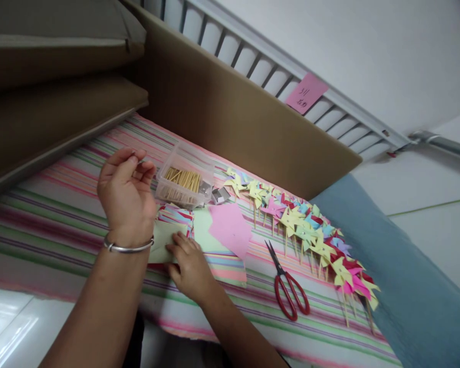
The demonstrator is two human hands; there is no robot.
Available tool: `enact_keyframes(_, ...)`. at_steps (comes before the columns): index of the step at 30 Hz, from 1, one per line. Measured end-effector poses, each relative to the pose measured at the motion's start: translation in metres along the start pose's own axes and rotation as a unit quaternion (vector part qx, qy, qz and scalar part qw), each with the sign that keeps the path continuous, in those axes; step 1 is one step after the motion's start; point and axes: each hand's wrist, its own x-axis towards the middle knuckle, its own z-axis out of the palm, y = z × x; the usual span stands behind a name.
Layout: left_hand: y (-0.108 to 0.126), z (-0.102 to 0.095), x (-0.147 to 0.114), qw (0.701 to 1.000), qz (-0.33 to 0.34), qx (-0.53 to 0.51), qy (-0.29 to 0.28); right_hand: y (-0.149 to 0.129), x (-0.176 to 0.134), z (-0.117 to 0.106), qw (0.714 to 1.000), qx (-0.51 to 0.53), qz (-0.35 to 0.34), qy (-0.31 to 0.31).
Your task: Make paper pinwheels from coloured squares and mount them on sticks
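My left hand [128, 189], with a silver bangle on its wrist, is raised above the striped cloth. Its thumb and fingertips are pinched together on a tiny, dark, shiny thing, too small to name. My right hand [187, 263] rests with fingers stretched out on a pale green sheet of paper [163, 237], holding nothing. Cut strips of coloured paper [172, 213] lie just behind that sheet. Beside them are a pink sheet [232, 230] and more coloured paper sheets [226, 270]. A clear plastic box [187, 153] of thin wooden sticks [183, 179] stands behind my hands.
Red-handled scissors [287, 291] lie on the striped cloth [249, 312], right of the paper. Several finished paper pinwheels on sticks [304, 230] form a long row. A brown board [230, 107] rises along the back, and large brown padded pieces [61, 107] at the left.
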Motion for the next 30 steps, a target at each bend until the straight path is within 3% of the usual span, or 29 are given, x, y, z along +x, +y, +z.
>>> enact_keyframes(6,0.001,0.001,-0.001,1.000,-0.012,-0.005,0.001,0.002,0.001,-0.005,0.998,0.039,-0.014,0.055)
enact_keyframes(10,-0.002,0.000,-0.001,1.000,-0.015,-0.007,0.005,0.004,0.007,-0.009,0.981,0.164,0.044,0.095)
enact_keyframes(15,-0.009,0.000,-0.004,1.000,-0.020,0.006,-0.002,0.010,0.014,-0.016,0.889,0.375,0.240,0.107)
enact_keyframes(21,-0.016,0.003,-0.008,1.000,-0.014,0.018,0.000,0.013,0.014,-0.017,0.825,0.471,0.293,0.105)
enact_keyframes(25,-0.017,0.002,-0.007,0.999,-0.002,0.032,-0.007,0.016,0.014,-0.035,0.783,0.513,0.306,0.173)
enact_keyframes(30,-0.029,0.008,-0.020,0.997,-0.033,0.061,-0.034,0.043,0.003,-0.080,0.791,0.431,0.293,0.320)
